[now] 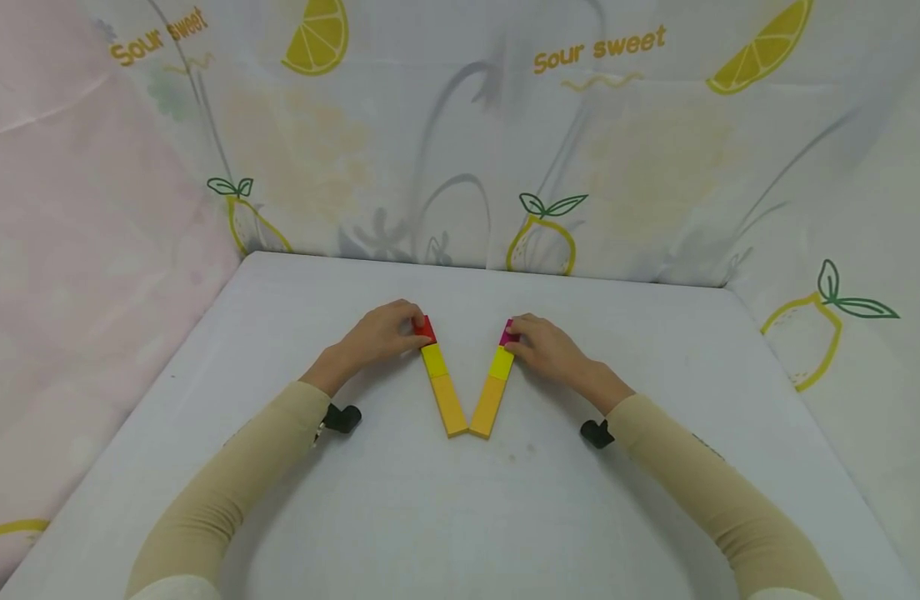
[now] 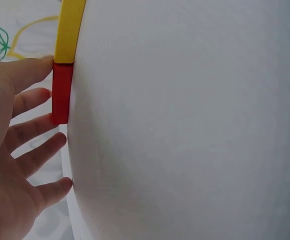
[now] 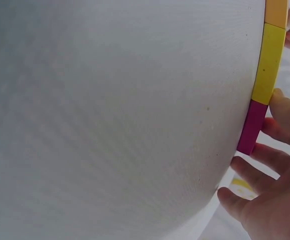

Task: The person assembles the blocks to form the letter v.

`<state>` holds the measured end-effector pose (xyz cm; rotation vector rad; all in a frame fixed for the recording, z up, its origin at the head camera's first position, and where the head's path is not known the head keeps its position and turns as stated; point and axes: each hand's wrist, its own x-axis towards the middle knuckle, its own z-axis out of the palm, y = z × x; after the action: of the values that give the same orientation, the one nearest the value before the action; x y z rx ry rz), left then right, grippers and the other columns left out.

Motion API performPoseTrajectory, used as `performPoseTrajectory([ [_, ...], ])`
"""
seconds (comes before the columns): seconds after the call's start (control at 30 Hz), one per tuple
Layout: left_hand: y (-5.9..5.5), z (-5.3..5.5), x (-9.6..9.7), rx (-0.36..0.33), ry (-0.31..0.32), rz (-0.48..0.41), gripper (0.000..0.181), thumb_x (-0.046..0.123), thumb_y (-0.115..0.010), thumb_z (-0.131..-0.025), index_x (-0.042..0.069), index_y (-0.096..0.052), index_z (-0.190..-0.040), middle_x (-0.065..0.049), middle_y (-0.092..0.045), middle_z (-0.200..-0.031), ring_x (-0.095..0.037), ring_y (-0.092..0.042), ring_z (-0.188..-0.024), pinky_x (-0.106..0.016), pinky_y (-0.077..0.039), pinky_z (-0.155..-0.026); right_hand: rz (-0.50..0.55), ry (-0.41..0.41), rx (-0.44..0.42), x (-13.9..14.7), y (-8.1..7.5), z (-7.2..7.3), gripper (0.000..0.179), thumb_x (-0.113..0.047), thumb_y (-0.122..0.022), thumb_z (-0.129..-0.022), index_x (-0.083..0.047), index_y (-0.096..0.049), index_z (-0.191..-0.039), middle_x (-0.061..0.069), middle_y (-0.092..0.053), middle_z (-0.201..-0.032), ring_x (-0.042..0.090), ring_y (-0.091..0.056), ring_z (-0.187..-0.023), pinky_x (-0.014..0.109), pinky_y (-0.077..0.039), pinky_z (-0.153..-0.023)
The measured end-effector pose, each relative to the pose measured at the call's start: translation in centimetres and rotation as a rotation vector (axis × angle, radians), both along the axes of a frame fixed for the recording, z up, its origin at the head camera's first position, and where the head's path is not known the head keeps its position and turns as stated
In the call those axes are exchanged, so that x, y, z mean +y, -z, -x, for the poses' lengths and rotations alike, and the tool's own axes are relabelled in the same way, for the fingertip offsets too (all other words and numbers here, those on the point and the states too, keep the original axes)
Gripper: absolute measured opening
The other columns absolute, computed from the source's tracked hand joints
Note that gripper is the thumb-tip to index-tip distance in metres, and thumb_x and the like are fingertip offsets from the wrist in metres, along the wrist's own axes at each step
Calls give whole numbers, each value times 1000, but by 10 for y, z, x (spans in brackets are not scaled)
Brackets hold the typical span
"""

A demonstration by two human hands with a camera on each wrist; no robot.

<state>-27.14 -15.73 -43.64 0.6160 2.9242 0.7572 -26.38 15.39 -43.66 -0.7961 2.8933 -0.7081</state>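
Observation:
Two rows of flat blocks form a V on the white table, meeting at the end nearest me. At the far end of the left row, my left hand [image 1: 385, 333] holds a red block [image 2: 62, 95] between thumb and fingers. A yellow block [image 1: 435, 361] and a longer orange block [image 1: 449, 407] continue that row. My right hand [image 1: 548, 350] holds a magenta block [image 3: 252, 129] topping the right row. Below it come another yellow block [image 3: 269, 65] and a second orange block [image 1: 487, 408]. Fingers partly cover both end blocks in the head view.
The white table [image 1: 460, 517] stretches out around the V. Behind it hangs a pale cloth [image 1: 400, 125] printed with lemons. Black wrist devices [image 1: 343, 418] sit under both forearms, just above the table.

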Motion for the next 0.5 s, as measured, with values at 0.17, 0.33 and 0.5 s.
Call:
performPoseTrajectory([
  [0.17, 0, -1, 1, 2, -3, 7, 29, 36, -73, -90, 15, -63, -107, -1, -63, -108, -20, -55, -94, -34, -51, -85, 4, 4, -3, 0, 0, 0, 19, -24, -66, -96, -9, -65, -108, 8, -66, -117, 24, -59, -104, 41, -50, -103],
  [0.33, -1, -3, 1, 0, 2, 1, 28, 35, -73, -90, 14, -63, -107, -2, -62, -107, -21, -55, -93, -34, -52, -86, -2, 4, -1, -1, 0, -1, 19, -24, -66, -96, -9, -65, -108, 9, -65, -118, 24, -59, -104, 41, -50, -102],
  [0.5, -1, -3, 1, -8, 4, 7, 28, 35, -72, -91, 15, -63, -108, -2, -62, -109, -21, -55, -95, -35, -52, -88, -8, 5, -7, -1, -2, 0, 20, -24, -66, -96, -9, -65, -109, 9, -65, -118, 24, -59, -105, 42, -50, -102],
])
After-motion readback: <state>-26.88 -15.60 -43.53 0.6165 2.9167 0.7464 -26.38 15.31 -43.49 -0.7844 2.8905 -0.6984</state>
